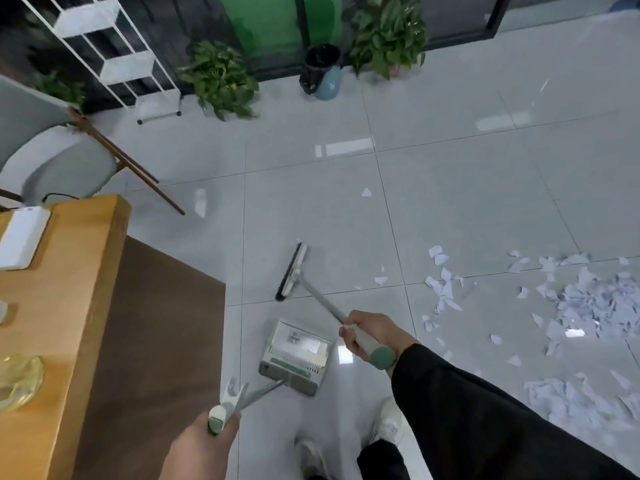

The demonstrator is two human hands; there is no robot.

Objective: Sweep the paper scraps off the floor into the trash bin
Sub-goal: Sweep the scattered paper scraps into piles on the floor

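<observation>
Head view: right hand (369, 332) grips broom (292, 271), left hand (204, 441) grips dustpan (294, 356) beside wooden table (69, 306).

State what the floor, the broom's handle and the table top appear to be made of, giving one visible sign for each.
Floor: glazed tile, probably ceramic; it is glossy, mirrors the lights and shows grout lines.
Broom handle: likely metal tube with a plastic grip; thin, straight, pale grey sheen.
Table top: wood or wood-look laminate; warm orange, faint grain.

Wooden worktop (65, 306) sat at left w/ a white box (21, 237) and a glass dish (19, 379) on it. Grey chair (59, 168) stood behind. White wire rack (114, 53) and two potted plants (221, 79) (388, 36) lined the far wall.
</observation>
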